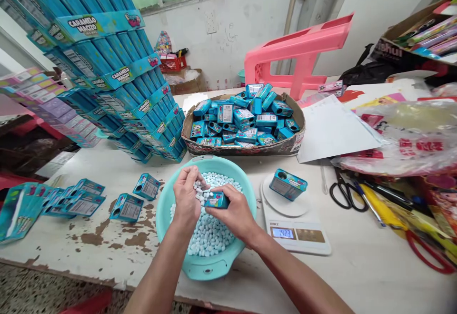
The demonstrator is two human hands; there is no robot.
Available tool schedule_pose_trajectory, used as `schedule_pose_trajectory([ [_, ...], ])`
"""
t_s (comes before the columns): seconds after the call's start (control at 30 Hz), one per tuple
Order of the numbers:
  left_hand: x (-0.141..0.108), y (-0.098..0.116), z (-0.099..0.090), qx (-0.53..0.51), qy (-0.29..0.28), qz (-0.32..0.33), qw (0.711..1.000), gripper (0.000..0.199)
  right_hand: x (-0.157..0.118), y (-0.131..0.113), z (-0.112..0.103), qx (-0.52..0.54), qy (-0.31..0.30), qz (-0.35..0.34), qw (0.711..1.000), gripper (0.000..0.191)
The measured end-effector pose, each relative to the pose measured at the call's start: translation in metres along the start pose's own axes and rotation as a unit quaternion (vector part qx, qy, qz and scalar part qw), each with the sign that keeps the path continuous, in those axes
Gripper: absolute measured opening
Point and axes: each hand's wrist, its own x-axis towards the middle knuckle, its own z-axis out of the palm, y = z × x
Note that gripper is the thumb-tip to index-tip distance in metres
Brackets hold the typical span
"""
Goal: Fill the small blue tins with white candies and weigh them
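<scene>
Over a turquoise basin [248,180] of pale blue candies [210,235], my right hand [237,209] grips a small blue box [217,200], tilted with its end toward my left hand. My left hand [187,195] is curled around several candies beside that end. To the right, another blue box [288,184] lies on the round plate of a white scale [300,233], whose display appears to read 142.3. Several more blue boxes [126,207] stand on the table left of the basin.
Behind the basin is a cardboard tray [243,150] heaped with blue boxes. Tall stacks of display cartons [117,75] rise at the left. Black scissors [346,195], pens, red-handled scissors [428,257] and plastic bags [410,137] lie at the right.
</scene>
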Motion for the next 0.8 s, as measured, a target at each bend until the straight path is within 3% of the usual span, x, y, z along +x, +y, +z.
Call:
schedule_pose_trajectory([
  [0.33, -0.003, -0.001, 0.007, 0.012, -0.028, -0.034, 0.999, 0.022, -0.001, 0.005, 0.001, -0.003, 0.008, 0.004, 1.0, 0.034],
  [0.6, -0.007, -0.006, 0.015, 0.11, -0.072, 0.039, 0.99, 0.02, -0.01, 0.009, 0.006, 0.0, 0.003, 0.01, 1.0, 0.035],
  [0.73, 0.006, -0.002, 0.003, 0.109, -0.038, 0.079, 0.99, 0.023, -0.022, 0.005, -0.004, 0.056, 0.022, 0.005, 0.998, 0.042],
  [0.8, 0.013, -0.008, -0.012, 0.149, -0.029, 0.061, 0.987, 0.024, -0.027, 0.002, -0.011, 0.086, 0.041, 0.019, 0.995, 0.042],
])
